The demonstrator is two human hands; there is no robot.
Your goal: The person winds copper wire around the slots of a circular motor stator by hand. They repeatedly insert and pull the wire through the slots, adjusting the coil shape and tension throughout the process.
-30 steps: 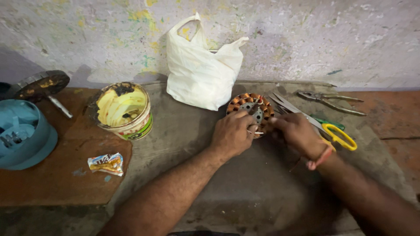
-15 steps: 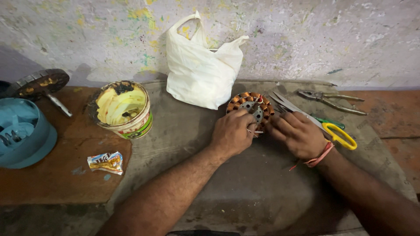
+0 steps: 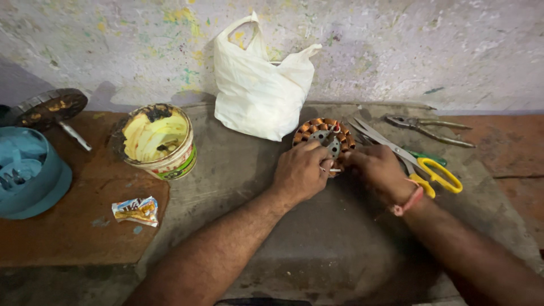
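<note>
Beyond your hands, a white plastic bag (image 3: 260, 90) slumps against the stained wall (image 3: 396, 51). To their right lie yellow-handled scissors (image 3: 416, 161) and, farther back, pliers (image 3: 428, 127). Well to their left you have a grimy open tin (image 3: 156, 141), a crumpled wrapper (image 3: 136, 209), a blue plastic housing (image 3: 28, 173) and a dark disc on a shaft (image 3: 51, 110).

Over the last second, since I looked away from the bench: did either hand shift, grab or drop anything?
Hardly. The right hand slid slightly down and left along the copper-wound stator, staying at its edge; the left hand kept its place on it. Nothing was picked up or let go. The scissors, pliers, white bag and open tin lie as before.
</note>
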